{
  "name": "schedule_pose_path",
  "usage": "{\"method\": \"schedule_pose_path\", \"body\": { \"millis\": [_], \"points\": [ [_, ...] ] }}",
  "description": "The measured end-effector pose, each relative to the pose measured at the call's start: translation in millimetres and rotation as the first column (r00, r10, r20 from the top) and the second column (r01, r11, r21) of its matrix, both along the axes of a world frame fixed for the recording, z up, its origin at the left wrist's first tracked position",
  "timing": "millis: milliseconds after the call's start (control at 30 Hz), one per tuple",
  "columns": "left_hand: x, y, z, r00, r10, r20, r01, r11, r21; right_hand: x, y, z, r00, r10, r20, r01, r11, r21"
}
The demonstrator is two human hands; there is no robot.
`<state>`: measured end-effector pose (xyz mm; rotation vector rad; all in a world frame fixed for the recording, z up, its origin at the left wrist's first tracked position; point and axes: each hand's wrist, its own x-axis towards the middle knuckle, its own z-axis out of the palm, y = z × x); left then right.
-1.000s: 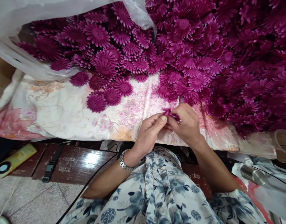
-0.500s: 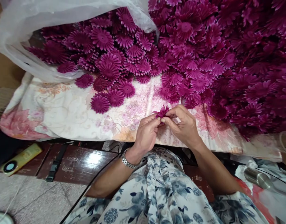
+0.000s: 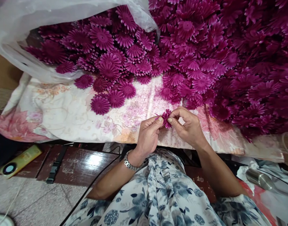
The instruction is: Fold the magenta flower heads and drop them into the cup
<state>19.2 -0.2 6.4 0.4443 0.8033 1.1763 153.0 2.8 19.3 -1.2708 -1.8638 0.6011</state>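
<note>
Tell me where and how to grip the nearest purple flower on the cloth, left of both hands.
Probably pinch the flower by its near petals, reaching from the front left: there its spread rim borders cloth, while neighbouring flowers crowd its back and right.

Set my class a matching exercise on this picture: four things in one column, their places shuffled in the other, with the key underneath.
Things
1. Flower nearest the person
2. Metal-banded watch
3. Translucent plastic bag
4. Yellow object with a dark round part

Places
A. At the upper left, beside piled purple blooms
B. At the lower left, on brown wood
C. Pinched between the left hand and the right hand
D. Around the left wrist

Right pairs: 1-C, 2-D, 3-A, 4-B
</note>
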Motion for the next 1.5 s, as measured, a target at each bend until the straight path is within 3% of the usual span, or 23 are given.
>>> {"method": "schedule_pose_path", "body": {
  "millis": [167,433,533,600,667,733,800,867,1000,1067,1133,1333,1500],
  "points": [
    [-2.7,5.0,1.7,0.996,0.035,0.086,-0.031,0.998,-0.049,1.6,-4.7,-3.6,0.998,-0.069,-0.004,0.069,0.997,-0.047],
    [-3.5,4.6,-1.6,0.995,0.034,0.091,-0.036,0.999,0.023,19.1,-5.5,-4.1,0.981,-0.183,-0.059,0.179,0.981,-0.072],
    [-2.6,9.2,2.3,1.000,-0.005,0.018,0.003,0.998,0.060,23.9,-6.4,-2.7,0.978,-0.194,-0.084,0.189,0.980,-0.064],
    [-3.4,17.6,5.6,0.991,-0.026,-0.133,0.048,0.986,0.161,26.2,-7.3,-2.2,0.972,-0.191,-0.136,0.182,0.980,-0.077],
    [-6.5,27.2,8.0,0.930,0.004,-0.368,0.122,0.940,0.318,27.5,-8.2,-1.8,0.965,-0.185,-0.187,0.170,0.981,-0.098],
    [-11.5,33.0,9.1,0.805,0.122,-0.580,0.197,0.868,0.456,27.4,-9.4,-1.0,0.959,-0.185,-0.215,0.163,0.979,-0.120],
    [-16.5,31.4,9.0,0.683,0.286,-0.672,0.205,0.808,0.552,25.6,-10.9,-0.2,0.954,-0.186,-0.237,0.157,0.978,-0.135],
    [-19.0,23.4,8.4,0.640,0.359,-0.679,0.196,0.779,0.596,22.2,-12.8,0.2,0.946,-0.181,-0.269,0.146,0.979,-0.145],
    [-14.5,5.8,6.9,0.763,0.057,-0.644,0.322,0.831,0.454,14.0,-15.2,-1.1,0.938,-0.138,-0.319,0.091,0.983,-0.157],
    [-11.5,2.6,6.5,0.794,-0.028,-0.607,0.328,0.861,0.389,12.5,-14.4,-1.9,0.939,-0.109,-0.326,0.056,0.984,-0.169],
    [-10.8,2.3,7.2,0.799,-0.004,-0.601,0.297,0.872,0.390,13.6,-11.9,-2.2,0.940,-0.088,-0.330,0.019,0.978,-0.207],
    [-14.7,2.0,12.0,0.739,0.091,-0.668,0.346,0.800,0.491,18.1,-6.6,-0.2,0.929,0.077,-0.361,-0.159,0.966,-0.205],
    [-14.2,1.8,9.9,0.663,0.154,-0.733,0.362,0.791,0.494,16.6,-13.3,0.5,0.965,0.022,-0.262,-0.084,0.970,-0.228]
  ]
}}
